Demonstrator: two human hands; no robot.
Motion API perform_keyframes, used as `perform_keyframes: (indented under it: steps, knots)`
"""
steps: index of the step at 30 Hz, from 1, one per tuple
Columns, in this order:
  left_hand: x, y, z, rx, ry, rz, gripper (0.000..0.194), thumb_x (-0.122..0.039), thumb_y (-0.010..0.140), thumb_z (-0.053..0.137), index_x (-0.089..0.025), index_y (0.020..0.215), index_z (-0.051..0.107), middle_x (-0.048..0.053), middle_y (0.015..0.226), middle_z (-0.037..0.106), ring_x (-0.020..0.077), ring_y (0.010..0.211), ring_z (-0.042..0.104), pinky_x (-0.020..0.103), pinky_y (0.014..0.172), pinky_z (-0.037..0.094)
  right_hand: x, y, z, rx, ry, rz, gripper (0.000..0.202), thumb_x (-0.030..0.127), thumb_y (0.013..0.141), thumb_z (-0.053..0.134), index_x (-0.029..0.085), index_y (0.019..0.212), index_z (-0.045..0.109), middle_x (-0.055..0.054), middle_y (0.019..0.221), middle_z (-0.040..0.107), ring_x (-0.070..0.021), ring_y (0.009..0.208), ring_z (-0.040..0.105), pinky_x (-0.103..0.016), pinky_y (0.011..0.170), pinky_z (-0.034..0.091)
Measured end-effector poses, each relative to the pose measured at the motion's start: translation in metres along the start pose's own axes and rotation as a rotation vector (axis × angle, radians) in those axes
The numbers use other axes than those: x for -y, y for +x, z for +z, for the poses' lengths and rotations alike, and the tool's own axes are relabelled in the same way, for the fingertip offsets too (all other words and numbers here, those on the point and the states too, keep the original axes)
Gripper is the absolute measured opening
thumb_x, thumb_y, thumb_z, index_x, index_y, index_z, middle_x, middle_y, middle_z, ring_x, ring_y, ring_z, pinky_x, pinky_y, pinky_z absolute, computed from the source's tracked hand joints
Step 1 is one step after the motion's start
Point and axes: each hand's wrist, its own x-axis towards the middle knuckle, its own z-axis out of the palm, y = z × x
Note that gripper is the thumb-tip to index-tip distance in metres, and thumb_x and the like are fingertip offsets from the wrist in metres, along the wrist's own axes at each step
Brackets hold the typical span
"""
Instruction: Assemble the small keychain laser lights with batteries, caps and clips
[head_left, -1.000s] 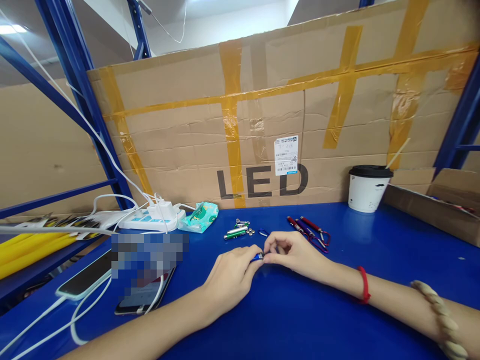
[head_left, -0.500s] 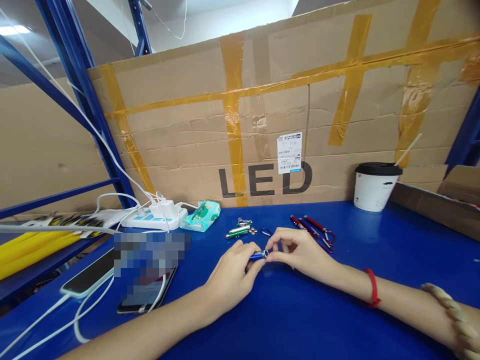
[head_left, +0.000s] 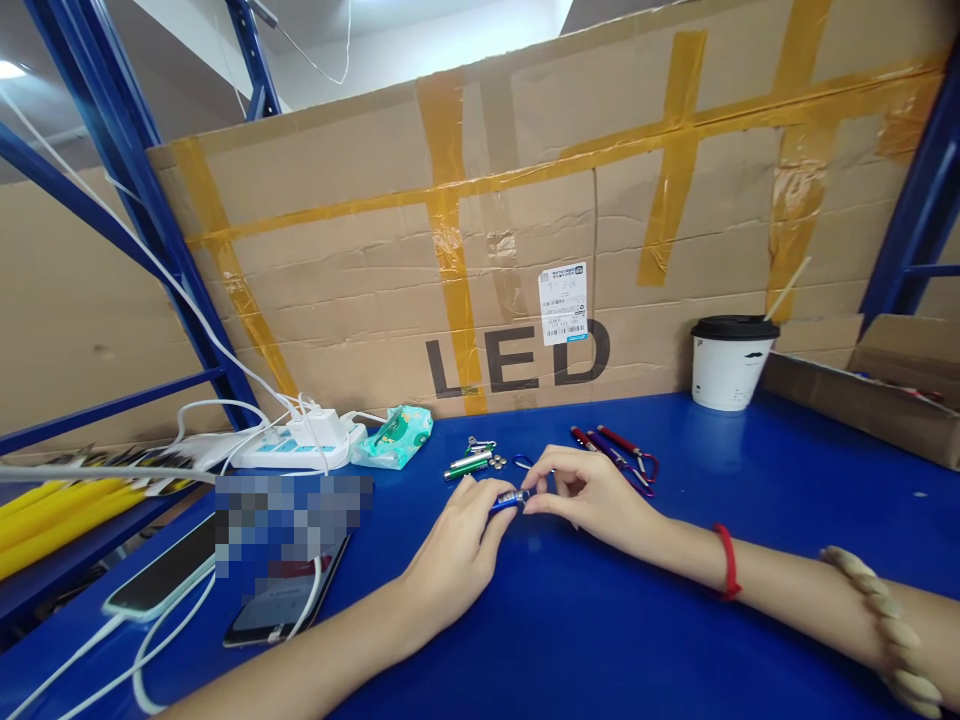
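My left hand (head_left: pixel 454 560) grips blue metal tube (head_left: pixel 505 501); right hand (head_left: pixel 592 497) pinches its end.

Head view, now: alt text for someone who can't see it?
The left hand holds a small blue tube over a blue table; the right hand pinches its metallic end. Beyond lie green and silver tubes and red tubes; two phones sit left, a lidded cup right, cardboard marked LED behind.
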Motion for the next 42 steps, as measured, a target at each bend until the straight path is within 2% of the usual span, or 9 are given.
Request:
perform_keyframes:
  steps: [7,13,17,20,26,30,34,36,42]
  knots:
    - [-0.001,0.001,-0.003,0.02,0.023,0.057,0.022,-0.021,0.094,0.036,-0.021,0.098,0.057,0.003,0.085,0.061,0.0197,0.083,0.051,0.031,0.078,0.044,0.001,-0.003,-0.001,-0.057,-0.026,-0.22,0.032,0.047,0.076,0.063,0.017,0.078,0.072,-0.003,0.069,0.063,-0.0102,0.058,0.054,-0.022,0.048,0.042]
    - [-0.002,0.001,-0.003,0.019,0.036,0.082,0.021,-0.021,0.093,0.036,-0.02,0.099,0.057,0.003,0.083,0.06,0.0194,0.083,0.05,0.029,0.076,0.043,0.001,-0.006,-0.003,-0.093,-0.066,-0.306,0.022,0.039,0.077,0.065,0.019,0.084,0.071,-0.003,0.074,0.064,-0.0093,0.057,0.054,-0.02,0.045,0.04]
    - [-0.001,0.001,-0.003,0.074,0.019,0.078,0.021,-0.02,0.093,0.036,-0.019,0.097,0.057,0.002,0.081,0.061,0.0172,0.077,0.053,0.026,0.073,0.043,0.001,-0.007,-0.006,-0.069,-0.082,-0.39,0.017,0.033,0.077,0.067,0.018,0.081,0.072,-0.003,0.074,0.063,-0.0115,0.064,0.059,-0.022,0.055,0.047]
    - [-0.001,0.0,-0.004,0.142,-0.037,0.084,0.02,-0.02,0.093,0.038,-0.018,0.094,0.057,0.002,0.082,0.062,0.0145,0.071,0.056,0.023,0.068,0.043,0.001,-0.008,-0.009,0.006,-0.088,-0.398,0.016,0.033,0.078,0.065,0.019,0.08,0.072,-0.003,0.075,0.065,-0.0117,0.066,0.06,-0.023,0.061,0.048]
    - [-0.002,0.0,-0.007,0.181,-0.074,0.15,0.02,-0.017,0.092,0.04,-0.019,0.096,0.06,0.003,0.087,0.065,0.0148,0.077,0.06,0.022,0.071,0.044,0.005,-0.01,-0.009,0.047,-0.108,-0.356,0.019,0.036,0.076,0.066,0.018,0.071,0.071,-0.002,0.069,0.065,-0.0116,0.062,0.06,-0.022,0.056,0.045]
    - [-0.001,-0.004,-0.006,0.116,-0.037,0.254,0.02,-0.015,0.09,0.041,-0.017,0.094,0.061,0.005,0.085,0.066,0.0155,0.073,0.06,0.023,0.068,0.047,0.007,-0.013,-0.01,0.037,-0.286,-0.443,0.022,0.038,0.08,0.062,0.019,0.072,0.069,0.0,0.069,0.065,-0.0092,0.06,0.059,-0.019,0.052,0.042]
    - [0.003,-0.007,-0.003,0.015,0.058,0.379,0.019,-0.015,0.088,0.043,-0.016,0.092,0.061,0.003,0.067,0.061,0.014,0.055,0.055,0.022,0.052,0.045,0.013,-0.015,-0.014,0.007,-0.618,-0.733,0.024,0.03,0.09,0.05,0.017,0.078,0.066,0.002,0.067,0.065,-0.0055,0.052,0.056,-0.018,0.046,0.039]
    - [0.003,-0.008,-0.002,-0.005,0.028,0.403,0.018,-0.013,0.088,0.044,-0.016,0.092,0.06,0.003,0.068,0.062,0.0135,0.056,0.056,0.022,0.053,0.046,0.017,-0.015,-0.017,0.002,-0.723,-0.823,0.026,0.022,0.093,0.044,0.014,0.08,0.065,0.001,0.067,0.065,-0.0061,0.052,0.056,-0.018,0.046,0.039]
    - [0.003,-0.007,0.0,-0.019,-0.03,0.373,0.013,-0.012,0.087,0.049,-0.015,0.093,0.06,0.003,0.076,0.066,0.0144,0.067,0.063,0.021,0.062,0.05,0.021,-0.014,-0.018,0.071,-0.838,-0.809,0.038,0.017,0.097,0.031,0.012,0.077,0.063,-0.002,0.066,0.062,-0.0084,0.052,0.055,-0.02,0.045,0.038]
